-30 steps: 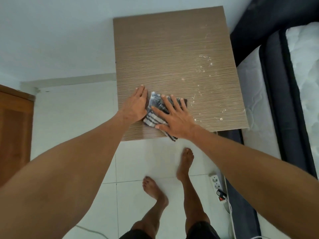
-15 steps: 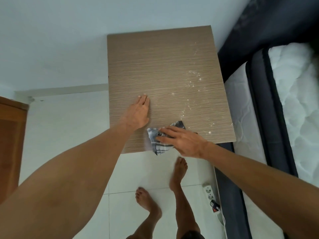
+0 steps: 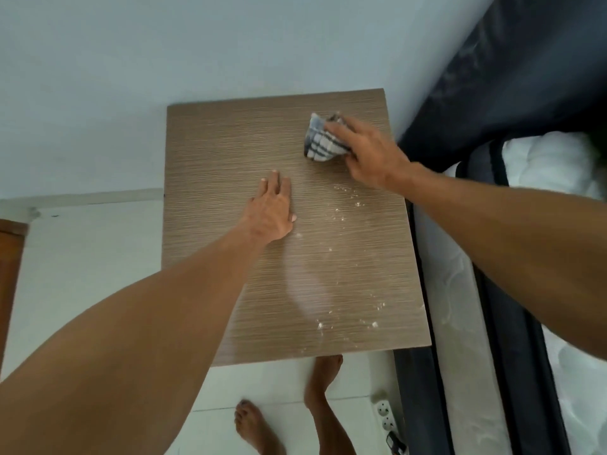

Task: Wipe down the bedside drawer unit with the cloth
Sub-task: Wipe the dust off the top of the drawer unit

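The bedside drawer unit (image 3: 230, 152) shows only its brown wood-grain top from above. White crumbs (image 3: 348, 205) are scattered over its right half, down to the near right corner. My right hand (image 3: 371, 156) presses a bunched blue-and-white checked cloth (image 3: 320, 142) onto the far right part of the top. My left hand (image 3: 272, 211) lies flat, palm down, on the middle of the top, fingers together. A faint damp streak (image 3: 305, 290) curves down the top toward the near edge.
A pale wall stands behind the unit. A bed with a dark frame (image 3: 505, 323) and white mattress (image 3: 551, 162) runs along the right side. White tiled floor, my bare feet (image 3: 253, 425) and a power strip (image 3: 386, 418) lie below. A wooden door edge (image 3: 10, 264) is at left.
My right hand has swept the cloth from the near edge up to the far right part of the top. My left hand has stayed flat on the top. The view has tilted.
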